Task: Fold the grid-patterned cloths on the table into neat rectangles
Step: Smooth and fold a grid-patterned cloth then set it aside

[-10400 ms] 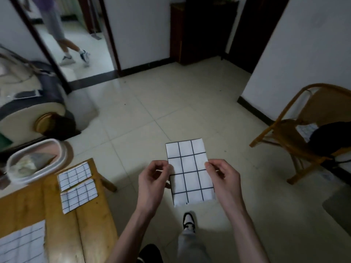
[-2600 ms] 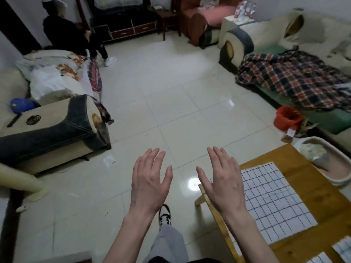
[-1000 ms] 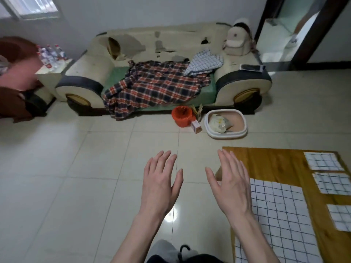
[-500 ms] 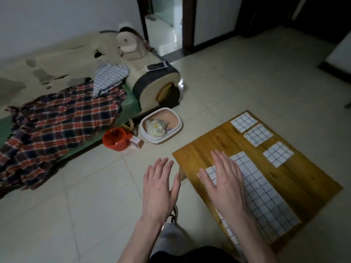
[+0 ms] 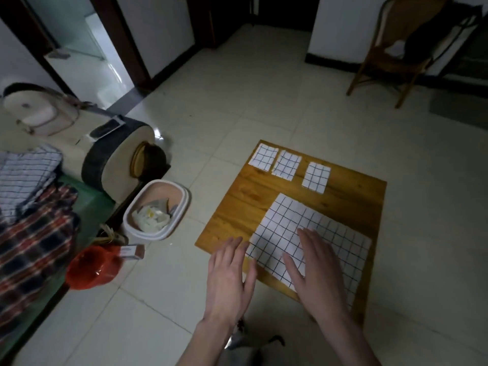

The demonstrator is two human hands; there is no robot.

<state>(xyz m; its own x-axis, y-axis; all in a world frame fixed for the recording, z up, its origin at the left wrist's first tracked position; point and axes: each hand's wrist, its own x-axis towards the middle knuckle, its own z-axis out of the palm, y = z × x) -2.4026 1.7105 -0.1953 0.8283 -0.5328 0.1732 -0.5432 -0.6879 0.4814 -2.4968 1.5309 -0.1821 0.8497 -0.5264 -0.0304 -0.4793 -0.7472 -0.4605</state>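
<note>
- View has swung back onto the table point(image 5: 245, 199); half a second ago the hands were only at its near corner, 2.6 s ago mostly over bare floor. Both hands are now over the work area.
- The third small folded cloth point(image 5: 316, 177), the one held up in the air 10.4 s ago, now lies on the far edge of the table beside the other two. Three done, one big cloth left, by my read.
- Left of the table, on the floor: red bag point(image 5: 91, 268), then a white tub point(image 5: 182, 207) just beside the table's left edge. Tight on that side, no room to swing wide.
- Left hand point(image 5: 228, 278): fingers straight, close together, holding nothing. It hangs over the table's near-left corner, fingertips at the left edge of the big cloth; cannot tell if it touches.
- Big unfolded cloth point(image 5: 317, 231): flat on the near right part of the table, far-left corner free and visible, near edge close to the table's near edge.
- Right hand point(image 5: 315, 270): fingers straight, slightly spread, palm down over the cloth's near half, gripping nothing. Contact unclear.
- Folded cloths point(image 5: 265, 157) point(image 5: 286, 165) in a row along the far edge, well apart from the big cloth. A bare wood strip lies between; a fold away from the body would land there.
- Right of the table: open floor tiles, chair point(image 5: 393, 59) far off. Room to move there.
</note>
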